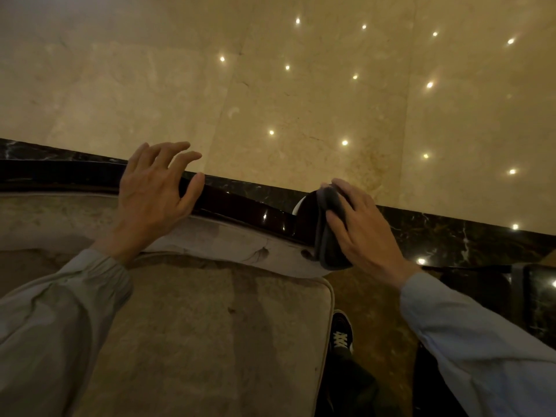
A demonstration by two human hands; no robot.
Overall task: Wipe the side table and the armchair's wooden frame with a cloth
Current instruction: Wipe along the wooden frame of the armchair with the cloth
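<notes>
**Cloth pressed over the corner of the chair's wooden frame**

The right hand (359,228) lies over a dark grey cloth (329,236), its fingers spread and bent down across the folded fabric; the grip holds the cloth against the wood rather than bunching it. The cloth is draped over the rounded end of the armchair's wooden frame (249,210), where the glossy dark rail turns at the chair's right corner, and it hangs down that end to the edge of the upholstery.

The left hand (156,191) rests further along the same rail. Its palm and thumb touch the top of the wood, while the fingers reach past it, straight and loosely fanned, holding nothing; this grip is wide.

Just below the rail runs the pale padded backrest (234,245), creased near the corner, and below that the beige seat cushion (195,326) with a piped edge. Both forearms wear light long sleeves (54,320).

Behind the chair a dark veined marble skirting (451,233) runs along the foot of a polished beige stone wall (301,100), which reflects many small ceiling lights. To the right of the cushion, a dark shoe with white laces (341,337) stands on the brown floor. At the right edge a glossy black surface (538,299) is partly in view.
</notes>
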